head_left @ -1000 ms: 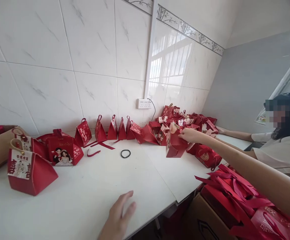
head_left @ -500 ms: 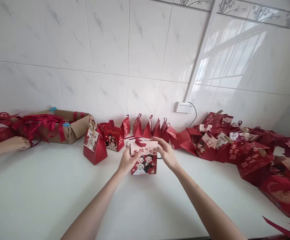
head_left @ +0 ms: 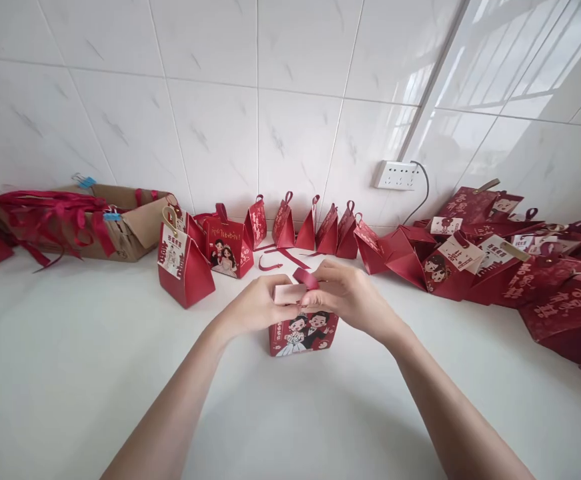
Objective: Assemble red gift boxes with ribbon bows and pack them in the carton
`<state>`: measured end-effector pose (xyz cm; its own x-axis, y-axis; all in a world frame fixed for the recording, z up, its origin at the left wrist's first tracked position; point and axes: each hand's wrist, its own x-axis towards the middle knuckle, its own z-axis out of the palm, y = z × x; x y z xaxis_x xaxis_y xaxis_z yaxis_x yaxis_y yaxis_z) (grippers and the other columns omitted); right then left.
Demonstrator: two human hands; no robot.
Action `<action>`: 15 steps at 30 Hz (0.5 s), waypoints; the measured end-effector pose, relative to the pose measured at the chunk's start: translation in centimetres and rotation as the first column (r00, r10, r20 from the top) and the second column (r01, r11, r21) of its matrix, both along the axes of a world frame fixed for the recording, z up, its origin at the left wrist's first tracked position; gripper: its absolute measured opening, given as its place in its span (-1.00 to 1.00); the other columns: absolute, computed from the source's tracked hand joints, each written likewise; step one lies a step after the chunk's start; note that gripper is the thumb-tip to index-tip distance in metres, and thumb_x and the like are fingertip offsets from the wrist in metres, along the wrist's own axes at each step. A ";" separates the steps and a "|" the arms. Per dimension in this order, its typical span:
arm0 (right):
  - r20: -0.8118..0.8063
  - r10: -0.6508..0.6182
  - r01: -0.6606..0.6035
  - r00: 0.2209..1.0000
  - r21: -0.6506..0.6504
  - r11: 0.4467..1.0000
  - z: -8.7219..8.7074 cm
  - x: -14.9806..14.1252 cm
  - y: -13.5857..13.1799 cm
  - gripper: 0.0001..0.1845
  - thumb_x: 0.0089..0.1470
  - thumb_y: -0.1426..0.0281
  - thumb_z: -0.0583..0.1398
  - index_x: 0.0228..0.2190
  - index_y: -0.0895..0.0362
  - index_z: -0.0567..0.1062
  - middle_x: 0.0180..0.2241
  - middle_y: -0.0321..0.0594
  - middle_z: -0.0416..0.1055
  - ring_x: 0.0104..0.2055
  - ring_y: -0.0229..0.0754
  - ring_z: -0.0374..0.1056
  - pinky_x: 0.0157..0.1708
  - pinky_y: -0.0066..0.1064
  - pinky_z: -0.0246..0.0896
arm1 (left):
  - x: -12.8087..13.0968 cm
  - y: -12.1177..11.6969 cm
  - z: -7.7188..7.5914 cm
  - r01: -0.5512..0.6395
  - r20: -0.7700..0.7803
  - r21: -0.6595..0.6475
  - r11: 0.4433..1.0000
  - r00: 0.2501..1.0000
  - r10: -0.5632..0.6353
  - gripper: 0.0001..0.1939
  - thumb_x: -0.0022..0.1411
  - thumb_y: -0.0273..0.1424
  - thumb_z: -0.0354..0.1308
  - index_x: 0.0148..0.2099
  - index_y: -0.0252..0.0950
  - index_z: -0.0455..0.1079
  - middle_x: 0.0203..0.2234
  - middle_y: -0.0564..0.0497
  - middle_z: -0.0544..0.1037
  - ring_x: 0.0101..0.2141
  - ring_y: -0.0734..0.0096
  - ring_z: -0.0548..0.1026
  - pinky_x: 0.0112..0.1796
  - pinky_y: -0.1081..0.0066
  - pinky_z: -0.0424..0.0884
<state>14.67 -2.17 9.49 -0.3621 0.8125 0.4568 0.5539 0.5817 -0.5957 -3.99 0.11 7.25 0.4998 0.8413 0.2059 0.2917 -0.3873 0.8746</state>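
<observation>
A small red gift box (head_left: 304, 335) with a cartoon bride and groom on its front stands upright on the white table in front of me. My left hand (head_left: 255, 305) pinches its top from the left, thumb on the near side. From the right, my right hand (head_left: 353, 298) grips the same top edge, with its thumb near the middle. A red ribbon loop (head_left: 306, 278) sticks up between my two hands. Much of the box's pale upper flap (head_left: 289, 293) is covered by my fingers.
Finished-looking red boxes (head_left: 186, 263) with ribbon loops stand at the left and along the tiled wall. Cut ribbon pieces (head_left: 290, 257) lie behind my hands. A cardboard box (head_left: 135, 230) draped with red ribbons is at the left; a heap of red boxes (head_left: 500, 267) fills the right.
Both hands have closed in over the box's top, and the ribbon loop now stands up between them. The view has tilted downward. Another person's hand at the far left has gone from view.
</observation>
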 end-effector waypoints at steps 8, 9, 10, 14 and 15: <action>-0.337 -0.129 0.030 0.933 -0.284 0.958 -1.0 0.9 0.1 -0.35 -0.25 -0.16 0.27 -0.72 0.17 0.27 -0.69 -0.40 0.10 -0.62 -0.40 -0.03 -0.66 -0.52 -0.16 | 1.3 -0.6 -0.1 0.151 0.034 -0.152 0.977 0.989 -0.147 -0.85 0.04 -0.42 0.16 -0.27 -0.29 0.44 -0.41 0.02 0.53 -0.35 0.31 0.50 -0.38 0.44 0.39; -0.355 -0.145 0.046 0.923 -0.272 0.961 -1.1 0.8 0.0 -0.36 -0.25 -0.16 0.27 -0.72 0.16 0.26 -0.69 -0.38 0.14 -0.61 -0.39 0.01 -0.65 -0.52 -0.13 | 1.6 -0.8 0.0 0.135 0.050 -0.138 0.981 0.990 -0.130 -0.81 0.04 -0.42 0.17 -0.23 -0.28 0.43 -0.40 0.02 0.53 -0.34 0.32 0.50 -0.37 0.44 0.39; -0.367 -0.148 0.060 0.918 -0.242 0.969 -1.1 0.7 -0.1 -0.37 -0.23 -0.14 0.27 -0.71 0.16 0.26 -0.67 -0.36 0.19 -0.59 -0.37 0.05 -0.62 -0.52 -0.07 | 1.9 -1.1 0.0 0.110 0.079 -0.112 0.988 0.992 -0.101 -0.78 0.03 -0.43 0.18 -0.19 -0.28 0.42 -0.37 0.02 0.53 -0.33 0.33 0.50 -0.36 0.45 0.40; -0.392 -0.112 0.084 0.913 -0.089 0.993 -1.4 0.3 -0.7 -0.40 -0.12 -0.08 0.26 -0.70 0.16 0.23 -0.64 -0.37 0.20 -0.53 -0.36 0.10 -0.51 -0.51 0.03 | 3.2 -1.9 -0.7 -0.042 0.257 0.064 0.997 0.966 0.025 -0.81 0.06 -0.36 0.23 -0.23 -0.29 0.43 -0.36 0.03 0.54 -0.32 0.37 0.51 -0.32 0.48 0.41; -0.413 -0.121 0.097 0.903 -0.080 0.992 -1.5 0.2 -0.7 -0.39 -0.13 -0.08 0.26 -0.72 0.16 0.21 -0.66 -0.39 0.16 -0.55 -0.37 0.07 -0.53 -0.51 0.01 | 3.5 -2.0 -1.0 -0.083 0.275 0.102 0.991 0.960 0.052 -0.83 0.08 -0.34 0.24 -0.27 -0.29 0.44 -0.40 0.04 0.53 -0.34 0.39 0.50 -0.33 0.49 0.40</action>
<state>14.85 -2.90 8.00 -0.0568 0.8646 0.4992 0.3068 0.4909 -0.8154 -0.50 -1.85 6.23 0.3549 0.8350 0.4204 0.0787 -0.4747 0.8766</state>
